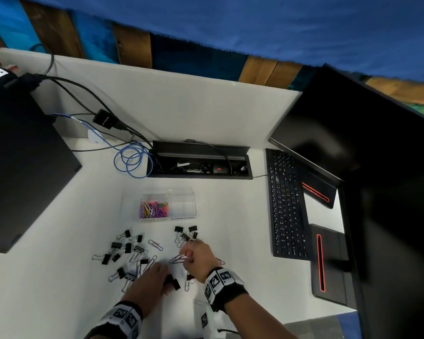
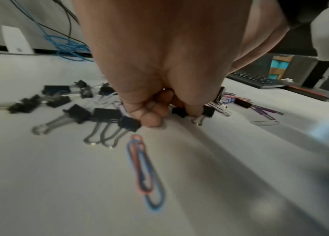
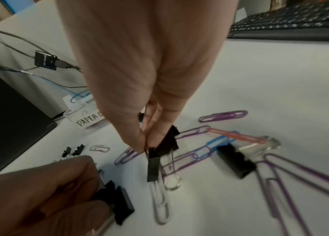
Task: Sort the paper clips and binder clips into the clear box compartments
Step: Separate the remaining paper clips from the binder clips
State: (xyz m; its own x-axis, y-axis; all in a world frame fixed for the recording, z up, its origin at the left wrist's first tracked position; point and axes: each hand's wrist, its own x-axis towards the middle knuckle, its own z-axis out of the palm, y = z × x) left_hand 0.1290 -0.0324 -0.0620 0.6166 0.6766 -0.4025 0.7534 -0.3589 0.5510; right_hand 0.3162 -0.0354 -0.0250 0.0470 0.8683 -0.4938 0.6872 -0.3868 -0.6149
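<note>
The clear box (image 1: pixel 181 192) stands mid-desk; its left compartment holds colourful paper clips (image 1: pixel 154 207), and its right one looks bare. Black binder clips (image 1: pixel 123 250) and loose paper clips (image 1: pixel 156 244) lie scattered in front of it. My left hand (image 1: pixel 167 280) is curled round black binder clips (image 3: pixel 117 204) just above the desk, also seen in the left wrist view (image 2: pixel 179 111). Just to its right, my right hand (image 1: pixel 187 255) pinches small black binder clips (image 3: pixel 161 148) between thumb and fingertips (image 3: pixel 137 143), over purple and blue paper clips (image 3: pixel 200 153).
A black keyboard (image 1: pixel 287 204) lies to the right beside a dark monitor (image 1: pixel 353 143). An open cable tray (image 1: pixel 198 162) and a blue cable coil (image 1: pixel 132 160) sit behind the box. A black case (image 1: pixel 22 167) fills the left side.
</note>
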